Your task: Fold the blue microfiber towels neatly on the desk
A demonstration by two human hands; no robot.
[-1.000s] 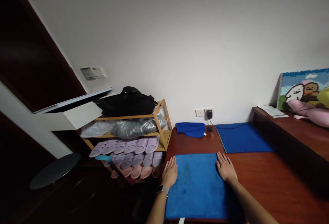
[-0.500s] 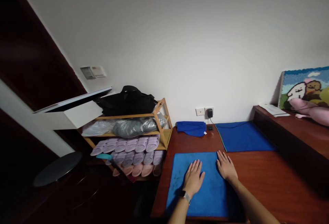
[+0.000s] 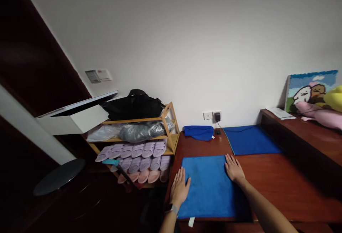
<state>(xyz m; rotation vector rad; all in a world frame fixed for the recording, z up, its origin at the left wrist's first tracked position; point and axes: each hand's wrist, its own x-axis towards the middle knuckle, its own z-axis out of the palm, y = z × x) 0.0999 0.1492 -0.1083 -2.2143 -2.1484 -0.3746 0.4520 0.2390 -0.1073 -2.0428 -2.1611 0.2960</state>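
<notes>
A light blue cloth (image 3: pixel 207 186) lies flat on the reddish-brown table (image 3: pixel 278 186), with a white tag (image 3: pixel 191 222) sticking out at its near edge. My left hand (image 3: pixel 180 189), with a watch on the wrist, rests flat across the cloth's left edge, fingers stretched out. My right hand (image 3: pixel 234 169) lies flat at the far right corner of the cloth, fingers extended. Neither hand grips anything. Behind them lie a darker blue cloth (image 3: pixel 251 139), spread flat, and a folded blue cloth (image 3: pixel 198 132) near the wall.
A black plug (image 3: pixel 217 117) sits in the wall socket, its cable running over the darker cloth. Left of the table stands a wooden rack (image 3: pixel 172 144) with slippers and a black bag (image 3: pixel 133 106). A raised ledge (image 3: pixel 320 133) on the right holds a pink plush toy (image 3: pixel 320 115).
My left hand has moved left from the middle of the light blue cloth to its left edge. The cloth looks smoother, and its white tag now shows. My right hand stays near the far right corner.
</notes>
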